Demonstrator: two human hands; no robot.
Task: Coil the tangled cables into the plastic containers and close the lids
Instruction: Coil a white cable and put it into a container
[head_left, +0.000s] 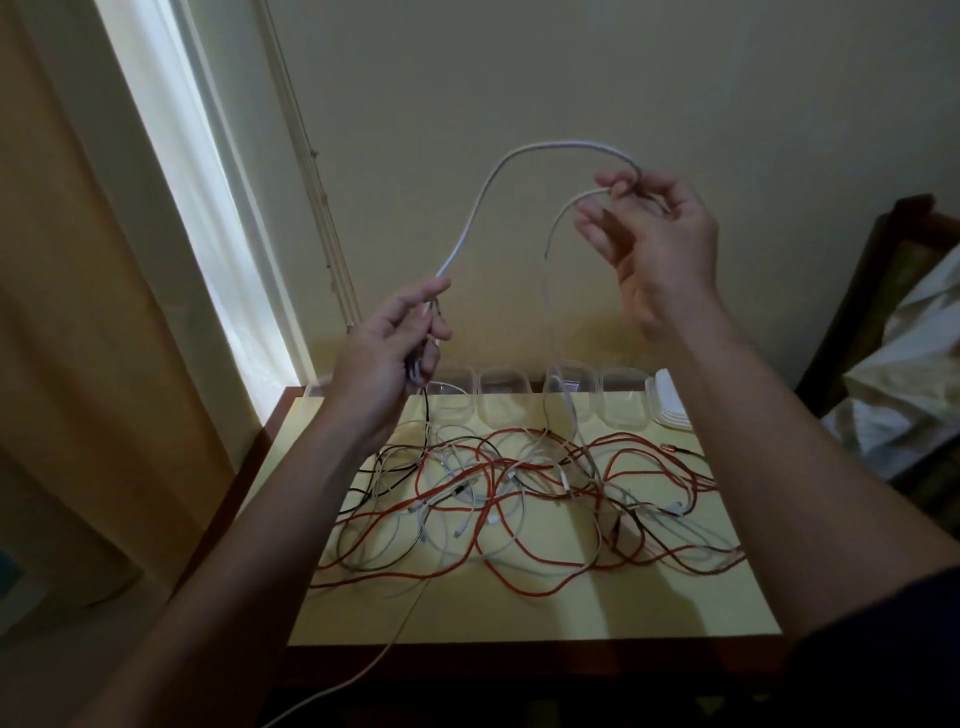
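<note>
A white cable arches in the air between both hands, high above the table. My left hand grips its lower end along with a dark cable that drops to the table. My right hand pinches the cable's upper part between thumb and forefinger, the other fingers spread; a thin strand hangs from it down to the pile. A tangle of red, white and black cables covers the yellow tabletop. Several clear plastic containers stand open in a row along the table's far edge.
A stack of clear lids lies at the row's right end. One white cable trails off the table's front edge. A wall is right behind the table, a curtain and window at left, and dark furniture with pale wrapping at right.
</note>
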